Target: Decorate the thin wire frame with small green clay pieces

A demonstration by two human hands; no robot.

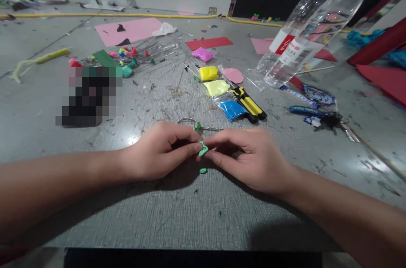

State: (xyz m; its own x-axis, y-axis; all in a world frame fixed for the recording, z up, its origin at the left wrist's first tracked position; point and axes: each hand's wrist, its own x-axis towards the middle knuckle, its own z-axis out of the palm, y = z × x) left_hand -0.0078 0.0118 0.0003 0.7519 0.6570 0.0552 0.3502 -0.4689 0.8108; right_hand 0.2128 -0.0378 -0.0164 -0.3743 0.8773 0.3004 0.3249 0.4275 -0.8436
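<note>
The small curved strip of green modelling clay (pixel 203 149) stands near-upright, pinched shut between the left hand (pixel 158 151) and right hand (pixel 250 158) grips, equally near both.

- Two hands (pixel 158 149) (pixel 253 158) met over the table (pixel 190 217).
- Two clear bottles (pixel 294 27) (pixel 320 35) stood tilted at upper right.
- Four small clay bags lay in a row: purple (pixel 203 53), yellow (pixel 208 73), pale yellow (pixel 216 87), blue (pixel 232 109).
- Two yellow-and-black markers (pixel 245 107) (pixel 253 105) lay beside them.
- Two pink sheets (pixel 130 30) (pixel 261 45) lay farther back.
- Three green bits sat by the fingers: one pinched (pixel 203 148), one below (pixel 203 170), one behind (pixel 198 126).
</note>
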